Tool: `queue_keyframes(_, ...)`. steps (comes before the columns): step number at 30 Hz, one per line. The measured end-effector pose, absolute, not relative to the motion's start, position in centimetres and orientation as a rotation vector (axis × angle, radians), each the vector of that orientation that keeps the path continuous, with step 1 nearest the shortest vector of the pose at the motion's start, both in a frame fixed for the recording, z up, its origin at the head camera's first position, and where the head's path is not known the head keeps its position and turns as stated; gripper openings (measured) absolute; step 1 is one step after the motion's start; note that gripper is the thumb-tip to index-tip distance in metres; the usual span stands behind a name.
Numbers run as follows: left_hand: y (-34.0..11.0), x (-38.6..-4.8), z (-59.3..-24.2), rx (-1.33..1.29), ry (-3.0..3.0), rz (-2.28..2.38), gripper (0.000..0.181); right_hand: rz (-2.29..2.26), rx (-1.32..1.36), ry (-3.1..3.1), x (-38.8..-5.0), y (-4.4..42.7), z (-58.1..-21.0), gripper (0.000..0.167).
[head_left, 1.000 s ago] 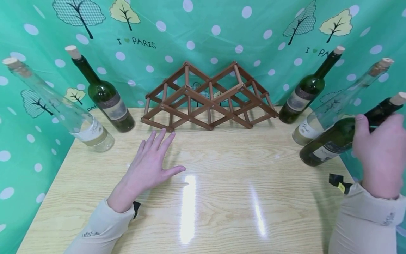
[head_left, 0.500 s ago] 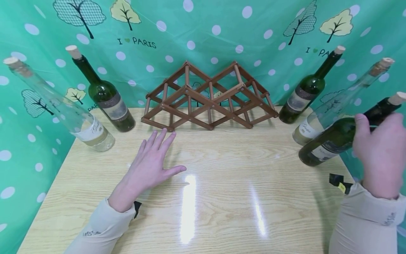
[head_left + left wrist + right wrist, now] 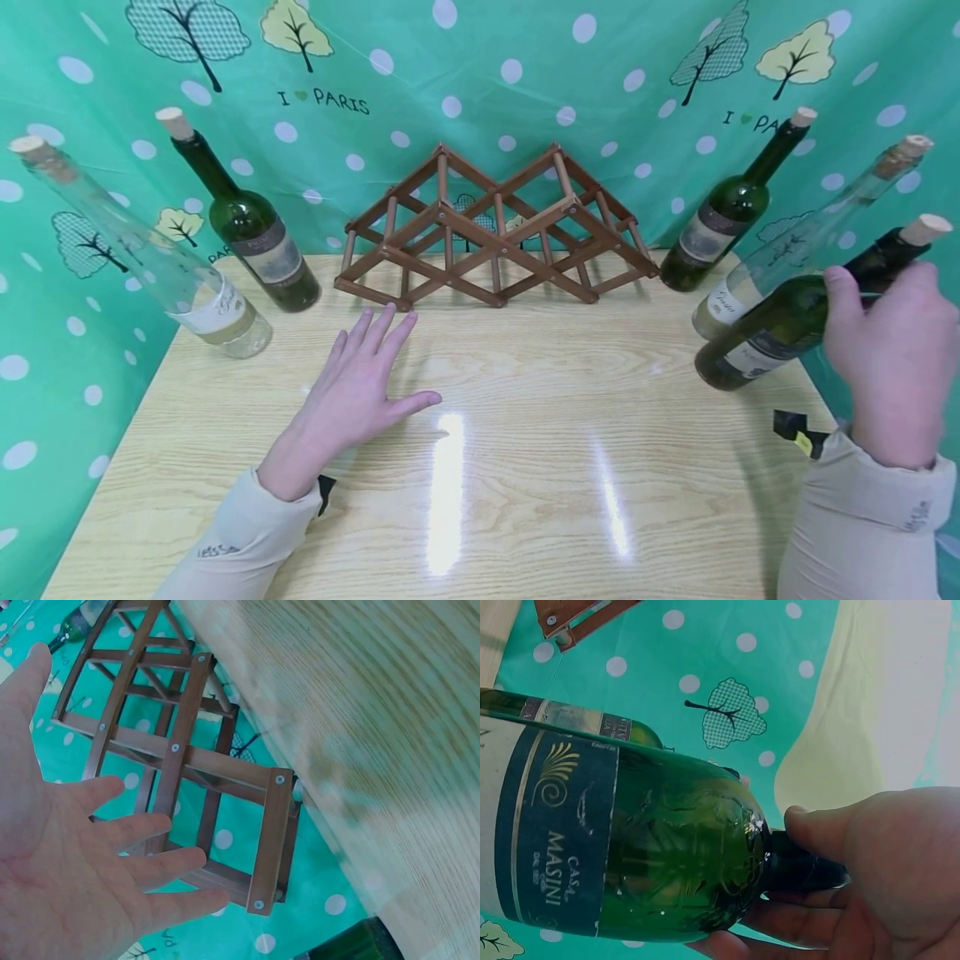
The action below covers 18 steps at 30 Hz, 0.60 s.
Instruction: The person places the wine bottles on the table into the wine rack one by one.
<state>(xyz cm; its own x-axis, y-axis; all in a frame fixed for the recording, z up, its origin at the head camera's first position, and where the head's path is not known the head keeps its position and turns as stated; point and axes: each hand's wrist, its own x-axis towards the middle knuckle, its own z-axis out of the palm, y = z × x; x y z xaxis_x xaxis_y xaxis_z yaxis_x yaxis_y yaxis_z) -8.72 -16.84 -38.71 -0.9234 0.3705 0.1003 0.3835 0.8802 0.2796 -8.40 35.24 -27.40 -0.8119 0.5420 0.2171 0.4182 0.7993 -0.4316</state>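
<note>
At the right, my right hand [image 3: 896, 358] grips the neck of a corked green wine bottle [image 3: 780, 329]. The bottle leans with its base toward the table; whether it touches the wood I cannot tell. Its dark label [image 3: 562, 832] reads "CASA MASINI" in the right wrist view, where thumb and fingers wrap the neck. My left hand [image 3: 348, 396] has its fingers straight and spread, holding nothing. Its fingertips are close to the front left of a brown wooden wine rack [image 3: 495, 246]. In the left wrist view the palm [image 3: 67, 877] faces the camera, beside the rack's lattice.
Behind the held bottle stand a clear corked bottle [image 3: 723, 308] and another green bottle [image 3: 716, 221]. On the left are a green bottle [image 3: 262, 250] and a clear one [image 3: 217, 308], both corked. A green dotted cloth [image 3: 487, 50] hangs around the pale wooden table [image 3: 540, 467].
My right hand has shifted slightly left, carrying the green wine bottle with it, mostly in the last half second. My left hand and the rack look unmoved.
</note>
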Motion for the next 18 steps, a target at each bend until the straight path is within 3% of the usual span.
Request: queue_keyframes(18, -16.93, -8.81, -38.71, -0.602, -2.999, -0.459, 0.116, 0.684, -0.615, -2.642, -8.90, 34.46, -27.41, 0.064)
